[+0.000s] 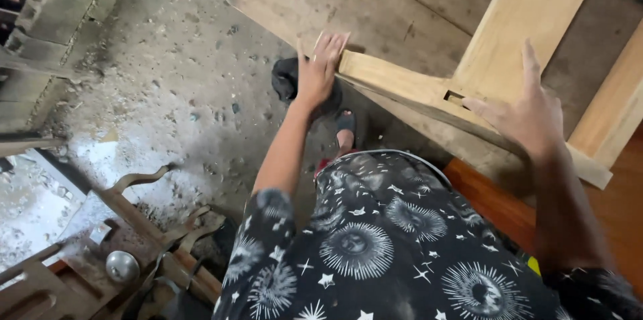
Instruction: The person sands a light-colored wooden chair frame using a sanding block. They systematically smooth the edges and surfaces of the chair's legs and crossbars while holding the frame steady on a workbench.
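1. At the near end of the pale wooden rail, my left hand presses a small sheet of what looks like sandpaper flat against the end grain; the fingers are spread over the sheet, not curled around anything.
2. My right hand lies open on the upper face of the same rail, just beside the mortise slot, fingers splayed and steadying rather than clasping.
3. The rail runs slanting from my left hand towards the lower right, joined to an upright plank that rises toward the top of the view; a second plank stands to the right.
4. The wood looks bare and light, unfinished, with clean edges and a squarely cut slot.
5. I judge that the sheet could slip off the narrow end if my pressure goes uneven, and my fingertips would then scrape the sharp corner.
6. My sandalled foot sits below the rail on the dusty concrete floor; if the frame shifted under my steadying palm, it could drop toward it.
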